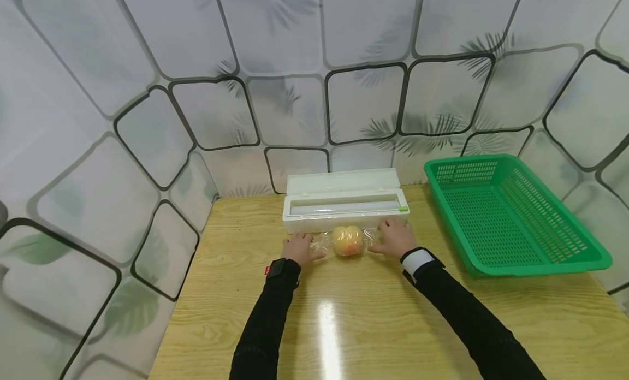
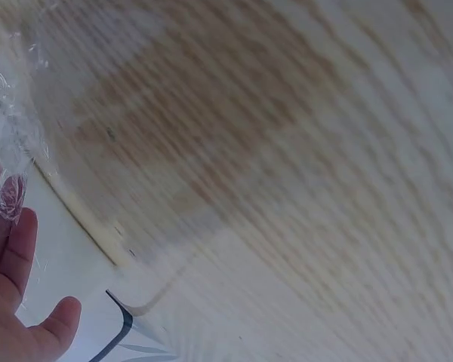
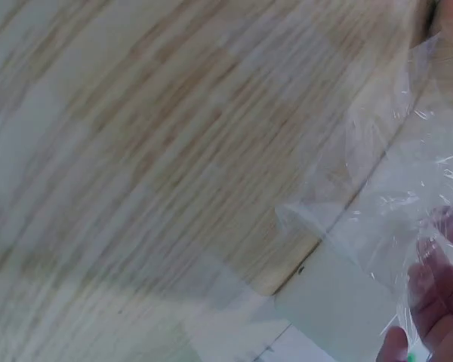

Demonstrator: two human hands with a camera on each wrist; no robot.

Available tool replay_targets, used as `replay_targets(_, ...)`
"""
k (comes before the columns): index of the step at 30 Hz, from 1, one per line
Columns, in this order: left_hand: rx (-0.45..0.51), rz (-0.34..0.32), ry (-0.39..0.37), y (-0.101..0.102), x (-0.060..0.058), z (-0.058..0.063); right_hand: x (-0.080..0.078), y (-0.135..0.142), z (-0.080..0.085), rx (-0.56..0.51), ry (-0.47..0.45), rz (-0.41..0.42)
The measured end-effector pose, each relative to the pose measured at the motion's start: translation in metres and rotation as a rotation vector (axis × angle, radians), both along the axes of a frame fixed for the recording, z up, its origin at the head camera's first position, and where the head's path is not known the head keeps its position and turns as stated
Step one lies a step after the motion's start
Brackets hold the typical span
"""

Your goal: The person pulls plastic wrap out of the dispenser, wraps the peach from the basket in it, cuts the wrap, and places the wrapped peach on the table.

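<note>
A yellow-red apple (image 1: pixel 348 241) sits on the table under clear cling film (image 1: pixel 322 241), close to the front of a white film dispenser (image 1: pixel 314 225). My left hand (image 1: pixel 298 249) holds the film to the left of the apple; in the left wrist view its fingertips (image 2: pixel 11 197) lie against the crinkled film, with the little finger apart. On the other side, my right hand (image 1: pixel 396 238) grips the film near the dispenser's right front corner. Wrinkled film (image 3: pixel 377 196) spreads from its fingers in the right wrist view. Both thumbs are hidden in the wrist views.
The dispenser's lid (image 1: pixel 344 180) stands raised at the back, with a film roll (image 1: pixel 339 208) inside and a green slider (image 1: pixel 403 208) at the right end. A green plastic basket (image 1: pixel 530 271) stands at the right of the wooden table (image 1: pixel 236 303). A patterned wall (image 1: pixel 290 112) borders the back.
</note>
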State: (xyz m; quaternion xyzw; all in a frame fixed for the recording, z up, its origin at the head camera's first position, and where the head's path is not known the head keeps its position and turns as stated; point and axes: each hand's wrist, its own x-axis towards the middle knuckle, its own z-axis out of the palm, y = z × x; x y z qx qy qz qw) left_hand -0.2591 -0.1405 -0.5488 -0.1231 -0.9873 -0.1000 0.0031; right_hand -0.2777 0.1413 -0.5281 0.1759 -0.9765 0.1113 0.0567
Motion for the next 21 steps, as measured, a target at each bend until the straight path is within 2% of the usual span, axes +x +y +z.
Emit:
replay_targets(2,-0.006,0.0,-0.003,0.0,0.0,0.001,-0.001,0.002,0.0,-0.026,0.007,0.004)
replay_targets(6,0.004,-0.001,-0.007,0.0,0.0,0.009,-0.005,0.01,0.001,-0.164,0.032,-0.021)
replay_targets(11,0.035,-0.006,0.021,0.002,0.0,0.024,-0.013,0.022,0.006,-0.38,0.075,-0.16)
replay_targets(16,0.094,-0.03,0.145,0.008,-0.004,0.037,-0.019,0.03,0.008,-0.516,0.03,-0.302)
replay_targets(19,0.107,-0.056,0.214,0.016,-0.009,0.043,-0.022,0.033,0.008,-0.591,-0.026,-0.312)
replay_targets(21,0.127,-0.073,0.221,0.023,-0.012,0.047,-0.024,0.033,0.006,-0.604,-0.053,-0.302)
